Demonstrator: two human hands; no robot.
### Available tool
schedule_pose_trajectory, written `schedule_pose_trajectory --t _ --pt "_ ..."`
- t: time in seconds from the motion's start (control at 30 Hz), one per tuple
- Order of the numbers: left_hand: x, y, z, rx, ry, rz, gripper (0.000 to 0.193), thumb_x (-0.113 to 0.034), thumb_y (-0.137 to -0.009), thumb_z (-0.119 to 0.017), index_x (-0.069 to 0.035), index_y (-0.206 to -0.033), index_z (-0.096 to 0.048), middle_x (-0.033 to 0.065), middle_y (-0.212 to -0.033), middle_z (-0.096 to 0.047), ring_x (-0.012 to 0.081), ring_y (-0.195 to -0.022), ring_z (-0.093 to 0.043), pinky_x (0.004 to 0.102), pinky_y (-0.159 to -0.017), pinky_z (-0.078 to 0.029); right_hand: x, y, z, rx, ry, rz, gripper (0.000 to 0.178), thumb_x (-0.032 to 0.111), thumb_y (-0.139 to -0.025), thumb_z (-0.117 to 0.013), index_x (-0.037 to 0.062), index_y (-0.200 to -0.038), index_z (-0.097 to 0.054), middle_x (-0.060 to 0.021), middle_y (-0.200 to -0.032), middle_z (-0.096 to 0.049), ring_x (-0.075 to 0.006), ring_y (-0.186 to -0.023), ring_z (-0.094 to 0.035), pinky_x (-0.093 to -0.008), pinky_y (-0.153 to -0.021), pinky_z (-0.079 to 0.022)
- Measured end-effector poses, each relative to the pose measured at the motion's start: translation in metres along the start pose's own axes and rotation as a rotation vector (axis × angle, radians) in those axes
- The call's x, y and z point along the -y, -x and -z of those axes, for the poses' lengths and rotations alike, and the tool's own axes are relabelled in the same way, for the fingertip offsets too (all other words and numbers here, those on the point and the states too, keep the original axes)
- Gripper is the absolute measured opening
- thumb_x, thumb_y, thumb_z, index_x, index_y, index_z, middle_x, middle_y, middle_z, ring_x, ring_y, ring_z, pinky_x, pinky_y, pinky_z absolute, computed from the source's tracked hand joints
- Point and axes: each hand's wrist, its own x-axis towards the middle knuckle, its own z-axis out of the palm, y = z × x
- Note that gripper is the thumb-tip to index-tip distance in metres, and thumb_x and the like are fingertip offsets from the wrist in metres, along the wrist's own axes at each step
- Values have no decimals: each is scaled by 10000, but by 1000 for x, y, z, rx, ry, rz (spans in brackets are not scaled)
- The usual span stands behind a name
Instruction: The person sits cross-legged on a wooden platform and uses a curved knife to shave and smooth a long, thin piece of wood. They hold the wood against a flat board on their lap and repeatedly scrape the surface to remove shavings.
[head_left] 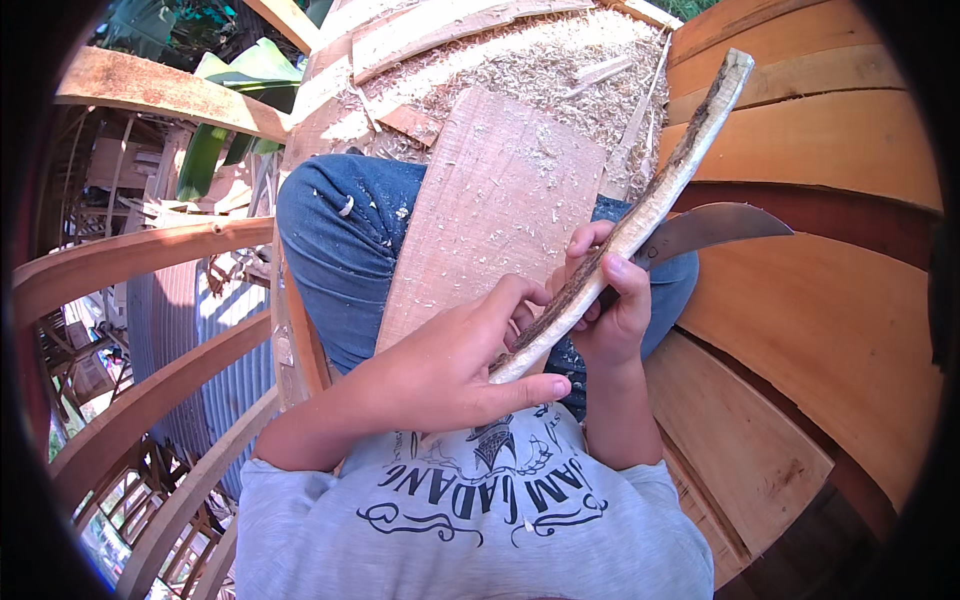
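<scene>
A long, slightly bent wooden stick point(641, 220), pale on one side and dark along the other, slants up to the right in front of my chest. The fingers of my left hand point(470, 345) curl around its lower end, with the thumb lying along the near side. Higher up, my right hand point(612, 300) steadies the stick between thumb and fingers. That same hand also grips a knife whose broad curved blade point(715, 232) points to the right behind the stick. The knife's dark handle is mostly hidden by my fingers. Across my lap rests a wide wooden board point(490, 190) dusted with shavings.
Curled shavings point(580, 75) cover the floor ahead. Curved planks point(800, 280) form a wall close on my right. Open wooden ribs point(160, 250) stand on the left, with corrugated metal sheeting point(225, 340) below them. My legs point(345, 240) are folded under the board.
</scene>
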Motion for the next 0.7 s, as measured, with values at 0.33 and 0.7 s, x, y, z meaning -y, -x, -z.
schedule_pose_trajectory --t 0.33,0.7 --pt "4 -1 2 -162 169 224 334 -286 -982 -464 36 -1069 -489 55 -694 -486 90 -668 -452 279 -594 -392 4 6 25 -124 957 238 572 569 -829 -601 17 -681 -625 -62 -477 -477 -193 -398 -459 -305 -412 -349" --pt "-8 9 -5 -162 -24 92 273 -232 -989 -429 31 -1065 -427 143 -618 -481 202 -559 -512 336 -536 -394 27 -6 38 -426 1484 480 632 606 -810 -592 23 -580 -507 -114 -476 -433 -271 -410 -417 -350 -412 -334"
